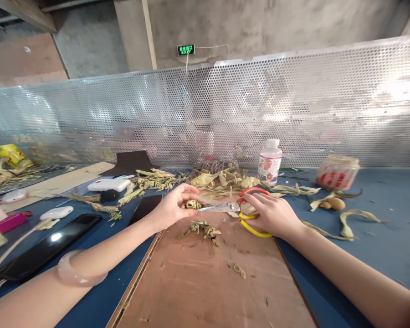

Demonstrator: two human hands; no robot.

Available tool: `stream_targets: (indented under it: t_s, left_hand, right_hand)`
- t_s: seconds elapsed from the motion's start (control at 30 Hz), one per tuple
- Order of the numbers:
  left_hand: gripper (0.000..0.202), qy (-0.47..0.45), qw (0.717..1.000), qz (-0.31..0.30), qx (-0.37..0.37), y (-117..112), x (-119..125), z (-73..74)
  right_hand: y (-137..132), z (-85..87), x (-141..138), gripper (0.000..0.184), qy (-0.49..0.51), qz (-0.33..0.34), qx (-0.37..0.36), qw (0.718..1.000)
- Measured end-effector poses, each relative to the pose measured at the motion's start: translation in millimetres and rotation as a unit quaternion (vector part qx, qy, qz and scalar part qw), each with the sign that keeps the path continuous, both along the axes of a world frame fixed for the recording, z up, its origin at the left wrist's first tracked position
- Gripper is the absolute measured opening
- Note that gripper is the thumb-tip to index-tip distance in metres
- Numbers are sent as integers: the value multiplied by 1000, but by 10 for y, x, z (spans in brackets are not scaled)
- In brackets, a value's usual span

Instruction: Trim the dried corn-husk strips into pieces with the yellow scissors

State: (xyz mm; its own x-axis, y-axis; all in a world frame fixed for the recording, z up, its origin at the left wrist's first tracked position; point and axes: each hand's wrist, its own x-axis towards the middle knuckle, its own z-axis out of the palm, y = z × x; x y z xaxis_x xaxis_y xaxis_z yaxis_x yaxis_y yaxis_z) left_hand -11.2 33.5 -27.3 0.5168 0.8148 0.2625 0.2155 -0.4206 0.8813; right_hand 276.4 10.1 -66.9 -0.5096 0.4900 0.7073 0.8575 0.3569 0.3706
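Observation:
My right hand (272,213) is closed around a pair of scissors (222,207) with one red and one yellow handle loop. Their blades point left, towards my left hand (173,207). Between the fingertips of that hand is a small knotted piece of dried plant strip (192,205), right beside the blade tips. Whether the blades are touching it I cannot tell. Below, on the brown board (205,282), lies a clump of dried leaf scraps (205,231). A few curled trimmings (238,269) are nearer to me.
Pale dried strips (222,177) are heaped behind my hands. A white bottle (269,161) and a tilted jar (338,172) stand at the back right. Left lie a black phone (51,246), a white power bank (109,184) and knotted plant pieces (160,180). A perforated metal panel (205,109) rises behind.

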Motion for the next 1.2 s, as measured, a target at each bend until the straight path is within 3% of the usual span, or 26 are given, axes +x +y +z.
stream_targets:
  t_s: [1.2]
  left_hand:
    - [49, -46, 997, -33, -53, -44, 16, 20]
  right_hand:
    - [-11, 11, 19, 30, 5, 29, -24, 999]
